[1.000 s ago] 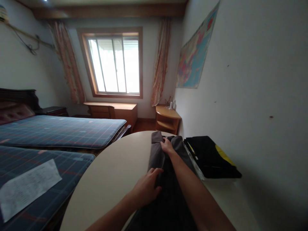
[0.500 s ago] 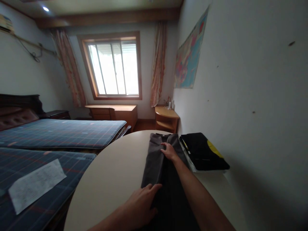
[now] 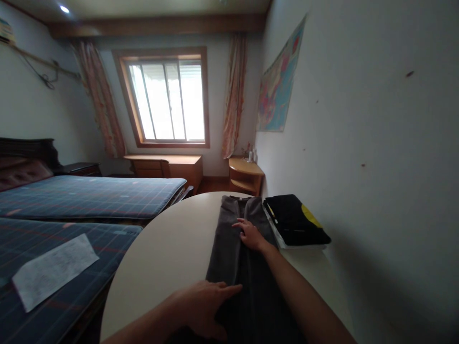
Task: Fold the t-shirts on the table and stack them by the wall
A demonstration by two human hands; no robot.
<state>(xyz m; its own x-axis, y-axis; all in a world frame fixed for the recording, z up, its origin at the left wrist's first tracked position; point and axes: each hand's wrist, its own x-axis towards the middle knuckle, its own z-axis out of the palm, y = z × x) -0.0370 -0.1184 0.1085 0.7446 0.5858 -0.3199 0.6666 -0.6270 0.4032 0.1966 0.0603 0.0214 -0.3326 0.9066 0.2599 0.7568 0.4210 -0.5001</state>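
A dark grey garment [image 3: 224,248], folded into a long narrow strip, lies on the pale round table [image 3: 161,243]. Its neckline with a small label is at the far end. My right hand [image 3: 250,234] rests on the upper part of the cloth, fingers stretched out and slightly apart. Nearer to me, my left hand [image 3: 206,303] lies over the left edge of the garment, index finger pointing across it and thumb spread away. Neither hand visibly grips the fabric. The near end of the garment is dark and partly covered by my arms.
Right of the garment sits a stack of folded black clothes [image 3: 296,220] with a yellow patch, near the white wall [image 3: 376,215]. At left are plaid mattresses [image 3: 107,196] with a paper sheet [image 3: 57,270] on the nearer one. A corner shelf [image 3: 247,167] and a desk [image 3: 182,165] stand beyond.
My left hand has shifted slightly left and down, its thumb now wider apart. My right hand's fingers have spread flatter on the cloth. The view has turned slightly right.
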